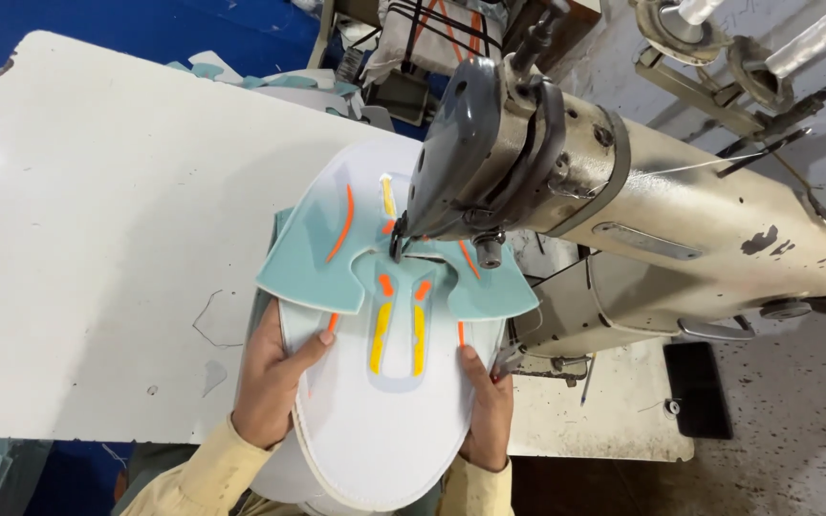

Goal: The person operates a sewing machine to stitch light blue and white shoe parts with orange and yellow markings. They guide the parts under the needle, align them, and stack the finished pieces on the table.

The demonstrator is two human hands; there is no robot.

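From the head camera, the machine [623,210] head covers the far part of the shoe upper [389,315], so the needle point is hard to make out. The upper's near rim runs off the bottom of the picture, and both forearms are cut off there too. The upper lies at the table's [97,239] right edge, long axis running from the person toward the machine. The left hand [274,382] and right hand [485,401] clamp its sides, thumbs on top, fingers hidden underneath.
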